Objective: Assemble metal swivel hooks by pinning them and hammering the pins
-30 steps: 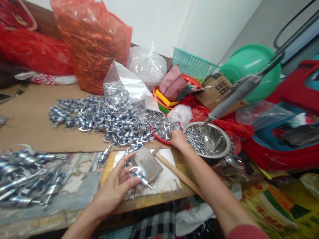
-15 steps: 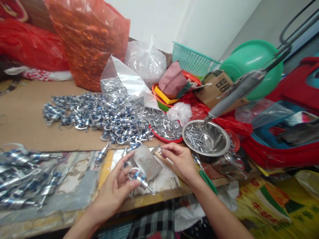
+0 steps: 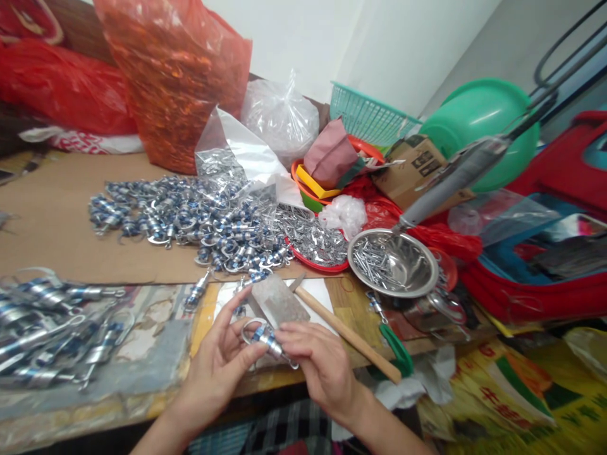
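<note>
My left hand holds a small metal clasp with a blue band and a ring at the front edge of the table. My right hand touches the clasp's right end with its fingertips; whether it pinches a small part there I cannot tell. Just behind both hands lies a grey metal block on a white sheet, with a wooden-handled tool slanting to the right. A red tray of small silver parts and a steel bowl of pins stand beyond.
A big pile of blue-banded clasps covers the cardboard; more lie at the left. Red plastic bags, a clear bag, a teal basket, a green basin and a grey hanging power tool crowd the back and right.
My right hand came back from the red tray of silver parts to the clasp in my left hand. My left hand stayed in place with the clasp.
</note>
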